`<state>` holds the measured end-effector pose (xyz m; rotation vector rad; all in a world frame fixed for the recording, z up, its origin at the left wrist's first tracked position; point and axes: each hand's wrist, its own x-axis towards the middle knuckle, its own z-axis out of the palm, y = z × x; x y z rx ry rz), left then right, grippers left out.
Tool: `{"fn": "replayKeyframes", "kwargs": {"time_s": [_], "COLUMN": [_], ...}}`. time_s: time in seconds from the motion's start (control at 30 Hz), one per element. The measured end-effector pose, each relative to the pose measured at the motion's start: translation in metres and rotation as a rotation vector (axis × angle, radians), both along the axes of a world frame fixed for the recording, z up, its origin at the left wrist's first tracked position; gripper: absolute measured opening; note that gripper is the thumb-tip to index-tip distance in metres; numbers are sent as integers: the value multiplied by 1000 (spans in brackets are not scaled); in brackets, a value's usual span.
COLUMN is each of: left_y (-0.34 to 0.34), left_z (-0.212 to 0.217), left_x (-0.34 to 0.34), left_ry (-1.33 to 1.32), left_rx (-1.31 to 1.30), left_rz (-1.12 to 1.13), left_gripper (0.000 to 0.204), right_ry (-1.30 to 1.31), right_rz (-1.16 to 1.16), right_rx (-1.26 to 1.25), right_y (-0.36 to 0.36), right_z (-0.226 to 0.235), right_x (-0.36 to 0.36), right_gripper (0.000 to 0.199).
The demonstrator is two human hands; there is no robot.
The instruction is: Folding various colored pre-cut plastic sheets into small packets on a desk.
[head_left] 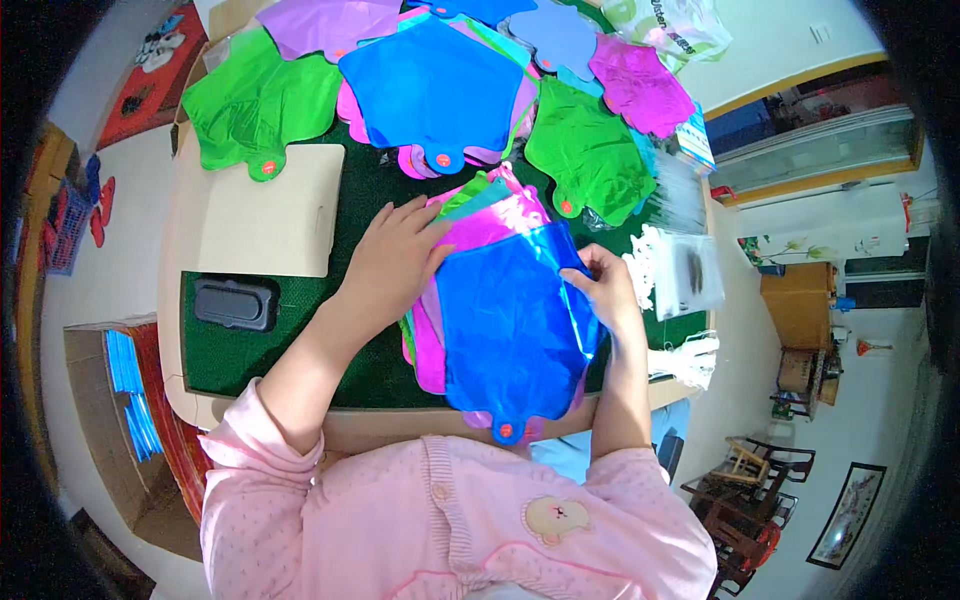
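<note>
A stack of flat foil balloons lies before me on the green table top, with a shiny blue balloon [515, 320] uppermost, its necked tab toward me. Pink, green and teal layers fan out from under it at the far and left sides. My left hand [395, 250] rests on the stack's upper left edge, fingers spread, fingertips on the pink foil [480, 232]. At the blue balloon's right edge, my right hand [605, 288] pinches the foil between thumb and fingers. That edge is slightly raised and catches the light.
Farther back lie green balloons [262, 105], another blue-topped stack [435, 90] and magenta ones [642, 85]. A beige board [268, 215] and black case [235, 304] are at left. White strings [688, 360] and clear plastic packets [690, 272] sit at right. A cardboard box [95, 400] stands below left.
</note>
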<state>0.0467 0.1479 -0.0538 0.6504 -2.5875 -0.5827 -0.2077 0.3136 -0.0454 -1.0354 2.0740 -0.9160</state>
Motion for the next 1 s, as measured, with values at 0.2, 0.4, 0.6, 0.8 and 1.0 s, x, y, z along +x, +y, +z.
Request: {"fn": "replayKeyframes", "kwargs": {"time_s": [0.2,0.4,0.6,0.8,1.0], "left_y": [1,1,-2,-1,-2], "left_z": [0,1,1,6,3], "left_x": [4,5,8,4,6], "left_ry": [-2,-35,-24,-25,-31], "left_rx": [11,-6,18,-1,7], "left_rz": [-11,-35,-30,-35,-40], "left_gripper": [38,40,41,38,38], "right_ry": [178,301,741,1084,1130], "right_rz": [21,38,178,165,89], "right_rx": [-28,16,-133,-228,-215], "right_y": [-19,-21,-38,-165,-260], "right_z": [0,15,49,45,14], "right_x": [19,29,25,-70,-91], "right_gripper": [17,23,41,30,35]}}
